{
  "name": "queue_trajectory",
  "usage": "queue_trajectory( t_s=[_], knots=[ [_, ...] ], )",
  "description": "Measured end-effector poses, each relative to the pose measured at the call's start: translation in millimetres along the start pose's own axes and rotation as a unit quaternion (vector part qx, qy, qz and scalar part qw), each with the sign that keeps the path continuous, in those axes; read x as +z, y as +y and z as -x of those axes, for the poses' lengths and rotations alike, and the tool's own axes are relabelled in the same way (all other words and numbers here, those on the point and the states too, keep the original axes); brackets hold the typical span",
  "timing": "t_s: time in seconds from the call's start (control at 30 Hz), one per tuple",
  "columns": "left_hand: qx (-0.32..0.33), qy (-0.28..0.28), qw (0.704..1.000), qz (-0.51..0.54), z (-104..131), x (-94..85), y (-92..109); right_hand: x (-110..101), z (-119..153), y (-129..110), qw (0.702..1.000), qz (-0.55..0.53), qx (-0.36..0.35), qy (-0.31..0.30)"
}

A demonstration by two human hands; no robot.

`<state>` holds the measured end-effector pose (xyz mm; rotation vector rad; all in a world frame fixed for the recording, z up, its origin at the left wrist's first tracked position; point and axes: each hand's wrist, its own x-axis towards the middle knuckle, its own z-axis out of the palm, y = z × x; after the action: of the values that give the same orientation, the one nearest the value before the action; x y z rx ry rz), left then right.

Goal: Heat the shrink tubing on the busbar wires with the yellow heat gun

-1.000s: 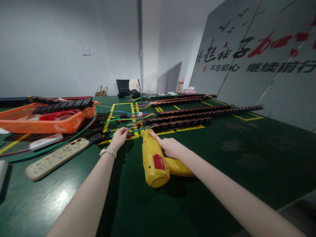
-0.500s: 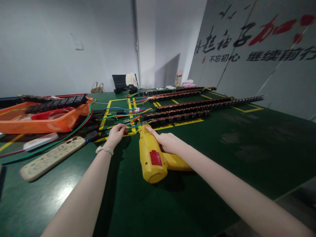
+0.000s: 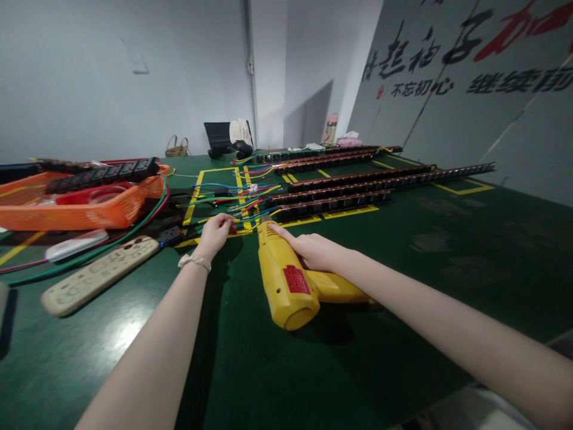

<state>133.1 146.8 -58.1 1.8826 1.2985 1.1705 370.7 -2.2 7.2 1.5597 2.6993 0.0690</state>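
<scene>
A yellow heat gun [image 3: 286, 278] with a red vent grille is held by my right hand [image 3: 316, 248], its nozzle turned away from me toward the wires. My left hand [image 3: 217, 232] is closed at the ends of several coloured wires [image 3: 246, 216], its fingertips pinched on them; exactly which wires it grips is hard to make out. The wires run into the nearest of several long black strips [image 3: 331, 206] with copper bars along them. Yellow tape marks frame the wire ends on the green table [image 3: 250, 370].
To the left stands an orange basket [image 3: 89, 212] with black socket strips in it. A beige power strip [image 3: 101, 275] lies in front of it, beside a white object [image 3: 77, 245] and a green cable [image 3: 134, 242]. At the back are a bottle [image 3: 330, 128] and a tissue pack [image 3: 350, 141].
My view has shifted slightly. The heat gun is tilted a little more, its rear end swung to the right. My left hand stays at the wires.
</scene>
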Motion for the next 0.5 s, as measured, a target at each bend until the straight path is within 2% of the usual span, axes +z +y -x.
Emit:
queue_trajectory(
  t_s=[0.27,0.5],
  knots=[
    [-0.002,-0.001,1.0,-0.006,0.1,-0.9,2.7,0.3,-4.6,1.9,1.0,0.012,0.006,-0.01],
    [-0.005,0.0,1.0,-0.011,1.9,0.0,4.8,0.0,-13.7,-5.9,0.999,0.009,-0.044,-0.003]
  ],
)
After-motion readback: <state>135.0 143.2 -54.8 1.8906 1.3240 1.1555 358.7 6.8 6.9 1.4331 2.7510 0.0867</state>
